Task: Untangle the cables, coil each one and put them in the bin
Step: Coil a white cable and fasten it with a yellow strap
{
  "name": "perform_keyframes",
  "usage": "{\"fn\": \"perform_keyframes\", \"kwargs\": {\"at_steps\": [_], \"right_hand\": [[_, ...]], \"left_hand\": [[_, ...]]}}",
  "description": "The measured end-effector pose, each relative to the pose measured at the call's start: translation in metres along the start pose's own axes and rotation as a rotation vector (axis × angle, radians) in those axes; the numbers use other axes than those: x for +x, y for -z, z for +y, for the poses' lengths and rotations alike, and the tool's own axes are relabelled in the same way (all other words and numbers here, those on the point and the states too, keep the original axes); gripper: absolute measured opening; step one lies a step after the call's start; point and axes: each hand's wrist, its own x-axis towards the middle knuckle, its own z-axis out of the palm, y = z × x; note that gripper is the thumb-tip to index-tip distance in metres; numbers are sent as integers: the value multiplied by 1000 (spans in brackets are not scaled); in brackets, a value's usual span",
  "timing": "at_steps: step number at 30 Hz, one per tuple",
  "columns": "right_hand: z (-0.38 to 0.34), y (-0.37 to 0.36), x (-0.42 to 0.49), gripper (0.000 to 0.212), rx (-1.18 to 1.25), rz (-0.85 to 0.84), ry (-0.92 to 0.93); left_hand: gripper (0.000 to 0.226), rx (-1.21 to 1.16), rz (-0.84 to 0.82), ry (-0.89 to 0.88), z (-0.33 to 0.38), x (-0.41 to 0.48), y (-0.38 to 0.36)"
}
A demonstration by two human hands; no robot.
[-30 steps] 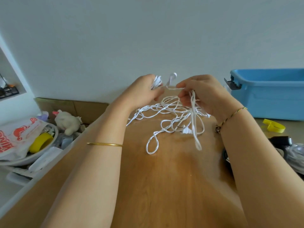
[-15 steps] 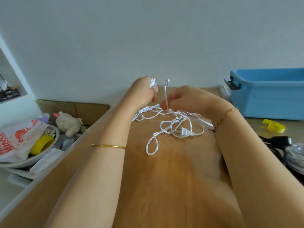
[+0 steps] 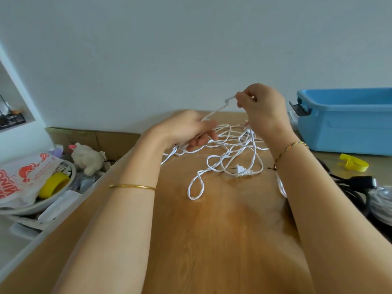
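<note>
White cable (image 3: 247,134): one tangled length, with loose loops lying on the counter (image 3: 212,240) between the forearms and its plug (image 3: 241,170) lying flat near the right wrist.
Left hand (image 3: 182,129): grip closed round a bunch of strands, low over the counter.
Right hand (image 3: 263,111): higher up, grip pinching the cable's end with thumb and fingertips. One strand runs taut between the hands.
Blue bin (image 3: 347,128): far right, apart from the cable.
Yellow strap (image 3: 353,165): lies in front of the bin.

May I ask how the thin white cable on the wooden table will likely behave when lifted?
Probably floppy: the thin white cable lies in loose loops on the wooden table. Likely light, since the right hand lifts a strand with just a pinch. Its white plug may snag in loops.
</note>
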Motion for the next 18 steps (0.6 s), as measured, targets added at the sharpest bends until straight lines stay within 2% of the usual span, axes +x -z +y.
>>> {"fn": "perform_keyframes", "kwargs": {"at_steps": [3, 6, 10, 13, 16, 18], "right_hand": [[9, 4, 1, 31, 9, -47, -88], [11, 2, 0, 35, -39, -119, -113], [10, 3, -3, 35, -69, -329, -110], [8, -1, -8, 15, -104, -381, 4], [9, -13, -11, 27, -212, -327, 215], [6, -20, -12, 17, -282, -250, 357]], "left_hand": [[38, -233, -126, -2, 7, -12, 12], [40, -407, -159, -36, 9, -17, 18], [46, -599, -176, -27, 12, -15, 19], [47, -603, -188, 9, 15, -14, 19], [46, -652, -207, 29, 15, -12, 17], [45, -790, -244, 33, 15, -11, 18]]}}
